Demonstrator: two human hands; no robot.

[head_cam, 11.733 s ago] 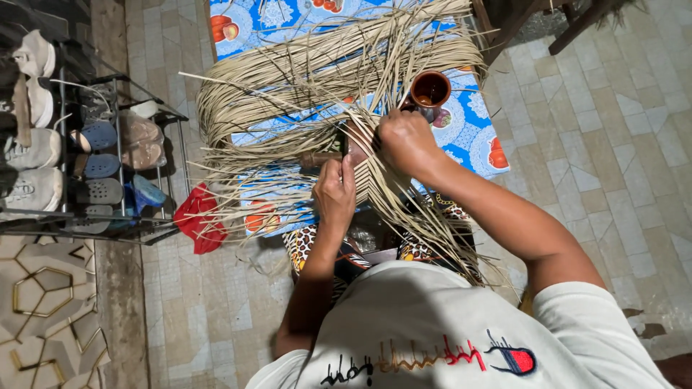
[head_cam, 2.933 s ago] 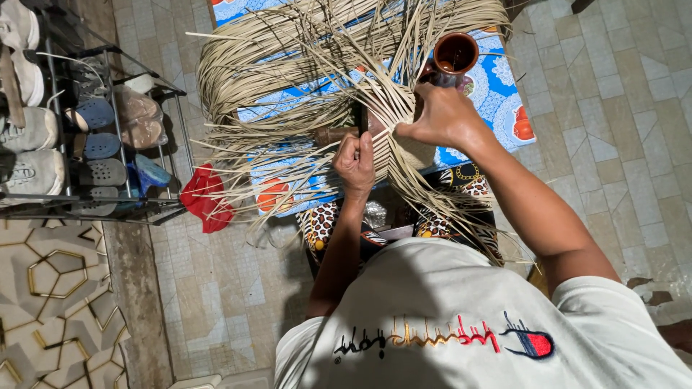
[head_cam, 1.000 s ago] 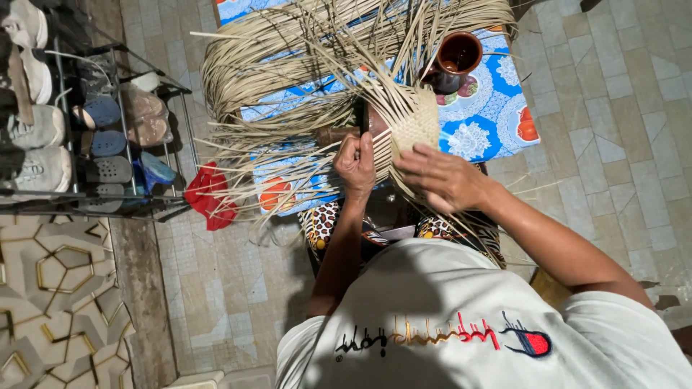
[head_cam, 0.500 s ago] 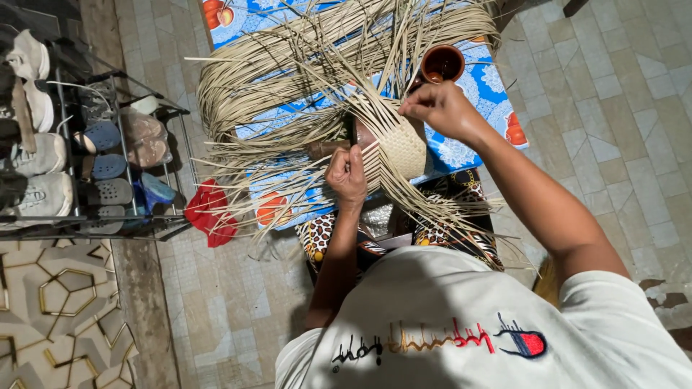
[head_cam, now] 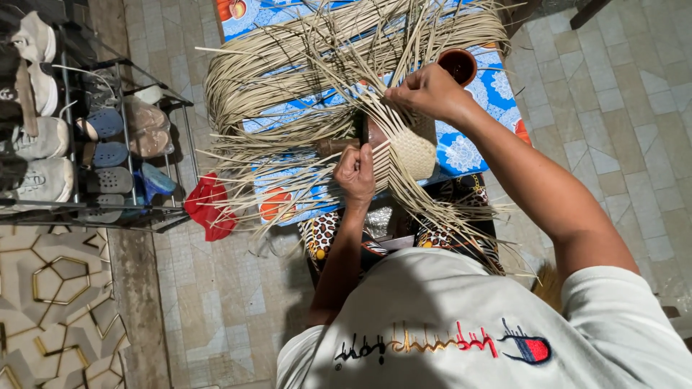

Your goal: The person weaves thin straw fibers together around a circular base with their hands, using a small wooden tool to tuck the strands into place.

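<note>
**Pale straw weave held and tightened over a blue patterned cloth**

Head view: A small panel of pale, tightly plaited straw (head_cam: 417,148) is held between both hands above a blue cloth with white and orange motifs (head_cam: 472,140), which is spread on a tiled floor (head_cam: 620,108). The left hand (head_cam: 356,173) is closed, its fingers curled together on a few thin strands at the panel's near-left edge. The right hand (head_cam: 427,90) is also closed, its fingers pinched on strands at the panel's far edge, just beside a small brown clay cup (head_cam: 457,65). A dark, narrow tool-like thing sits between the hands; what it is cannot be told.

For the step to be done well, the strand in the right hand is best pulled snug along the weave while the left hand is kept firm, so the plait is not loosened and crossings stay even.

The panel's long axis runs from the far-left of the picture down to the near-right; its loose ends (head_cam: 461,230) trail towards the person's lap, while a large coiled bundle of straw (head_cam: 288,65) lies beyond. A metal shoe rack (head_cam: 94,144) stands well apart at left.
</note>
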